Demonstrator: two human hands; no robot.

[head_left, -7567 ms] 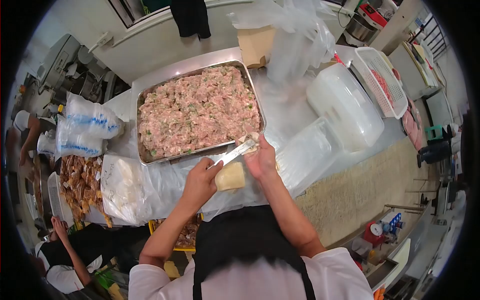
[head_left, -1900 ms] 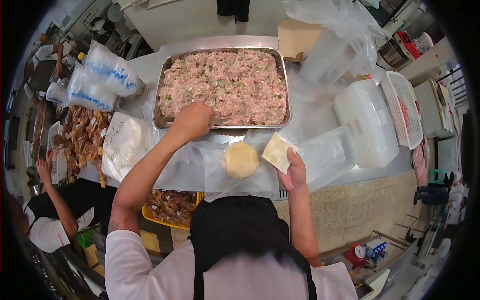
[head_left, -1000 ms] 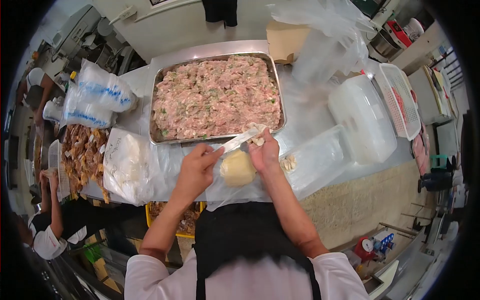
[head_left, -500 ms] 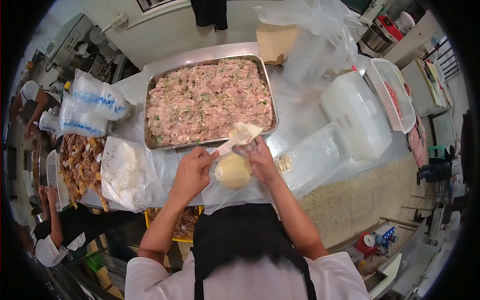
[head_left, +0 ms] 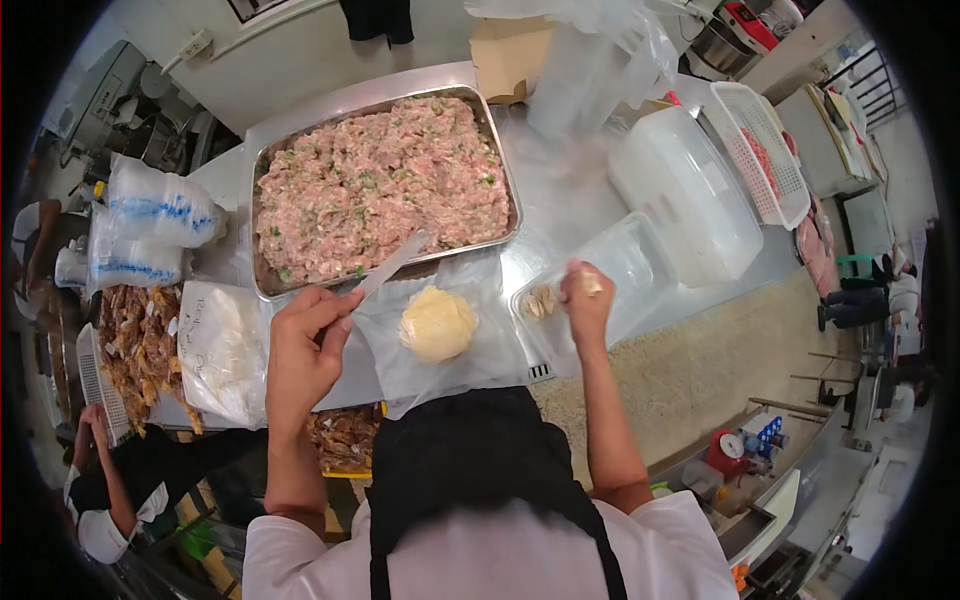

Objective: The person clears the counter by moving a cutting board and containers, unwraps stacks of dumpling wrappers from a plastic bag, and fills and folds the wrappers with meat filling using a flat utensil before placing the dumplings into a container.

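My left hand (head_left: 308, 345) grips the handle end of a flat light spatula (head_left: 395, 264), whose tip reaches over the near edge of the metal tray (head_left: 513, 200) of minced meat (head_left: 380, 180). My right hand (head_left: 588, 302) is closed around a small pale dumpling (head_left: 592, 284), above the near part of a clear plastic container (head_left: 640, 270). Inside that container, left of my hand, lie a few folded dumplings (head_left: 538, 302). Between my hands a round stack of yellow wrappers (head_left: 438, 324) rests on plastic film.
Bagged cups (head_left: 160, 205), a white bag with writing (head_left: 222, 350) and brown meat pieces (head_left: 140, 350) are at the left. A translucent bin (head_left: 685, 195) and a white basket (head_left: 765, 155) stand right. A co-worker's hands (head_left: 93, 425) show at lower left.
My right hand has moved right from the stack to the container, and the wrapper with filling is now a small closed piece. My left hand and spatula have drawn away to the left.
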